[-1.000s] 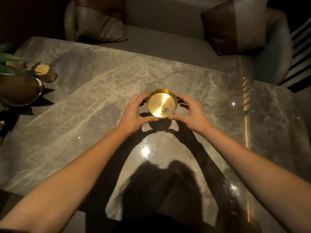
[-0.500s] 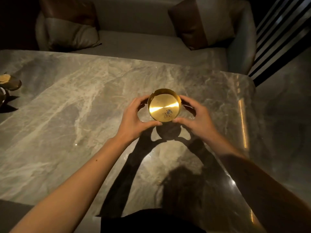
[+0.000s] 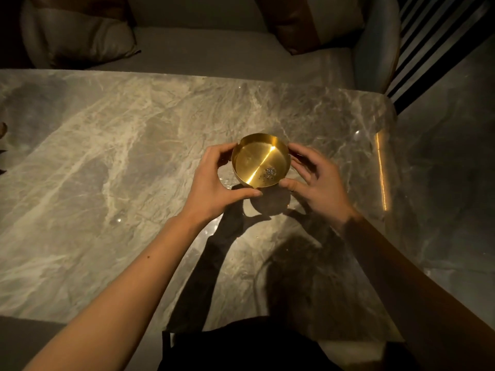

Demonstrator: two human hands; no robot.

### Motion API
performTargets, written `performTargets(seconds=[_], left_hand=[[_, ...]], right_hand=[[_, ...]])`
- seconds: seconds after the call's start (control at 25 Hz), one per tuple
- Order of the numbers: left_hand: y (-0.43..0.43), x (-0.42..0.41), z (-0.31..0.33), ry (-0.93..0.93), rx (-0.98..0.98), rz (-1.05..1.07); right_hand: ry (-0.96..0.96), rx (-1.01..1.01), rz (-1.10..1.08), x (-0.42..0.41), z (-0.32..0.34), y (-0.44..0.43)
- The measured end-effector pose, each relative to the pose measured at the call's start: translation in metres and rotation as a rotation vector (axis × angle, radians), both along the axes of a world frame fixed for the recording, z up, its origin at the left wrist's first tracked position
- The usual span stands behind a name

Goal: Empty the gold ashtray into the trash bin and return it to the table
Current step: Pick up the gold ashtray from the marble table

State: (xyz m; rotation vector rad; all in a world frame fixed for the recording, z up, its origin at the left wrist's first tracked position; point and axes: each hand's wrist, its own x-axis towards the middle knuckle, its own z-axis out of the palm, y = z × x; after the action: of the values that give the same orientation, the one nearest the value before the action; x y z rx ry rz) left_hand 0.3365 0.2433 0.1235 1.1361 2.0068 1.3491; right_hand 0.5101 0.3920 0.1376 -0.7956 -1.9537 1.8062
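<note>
The left hand (image 3: 214,183) cups the left side of the gold ashtray (image 3: 261,160), fingers curled over the far rim and thumb reaching under the near edge. The right hand (image 3: 317,180) cups the opposite side, fingers spread along the far right wall and thumb pressed near the front rim. Both bare forearms reach in from the lower corners. The ashtray is lifted clear of the desk (image 3: 120,156), tilted slightly, its round shadow lying just below it. A small clump of grey ash (image 3: 270,172) sits on the brushed, shiny floor of the shallow round dish, right of centre. The desk is polished veined marble with glints of light. Beyond its far edge stands a pale sofa (image 3: 201,52) with cushions (image 3: 77,36).
</note>
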Motion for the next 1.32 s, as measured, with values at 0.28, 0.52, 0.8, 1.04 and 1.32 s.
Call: performTargets(seconds=[0.28, 0.52, 0.8, 1.04, 1.32], left_hand=[[0.001, -0.018, -0.011, -0.223, 0.065, -0.135], [0.016, 0.011, -0.015, -0.217, 0.022, -0.164], [0.059, 0.082, -0.014, -0.159, 0.042, -0.07], [0.108, 0.166, -0.012, -0.191, 0.044, 0.019], [0.164, 0.246, -0.004, -0.134, -0.058, -0.048]], right_hand=[[0.025, -0.125, -0.168, 0.0, -0.003, -0.021], [0.035, -0.102, -0.335, 0.022, 0.006, -0.024], [0.009, -0.173, -0.227, 0.079, 0.009, 0.014], [0.046, -0.218, -0.121, 0.156, 0.004, 0.085], [0.02, -0.142, -0.1, 0.249, 0.0, 0.141]])
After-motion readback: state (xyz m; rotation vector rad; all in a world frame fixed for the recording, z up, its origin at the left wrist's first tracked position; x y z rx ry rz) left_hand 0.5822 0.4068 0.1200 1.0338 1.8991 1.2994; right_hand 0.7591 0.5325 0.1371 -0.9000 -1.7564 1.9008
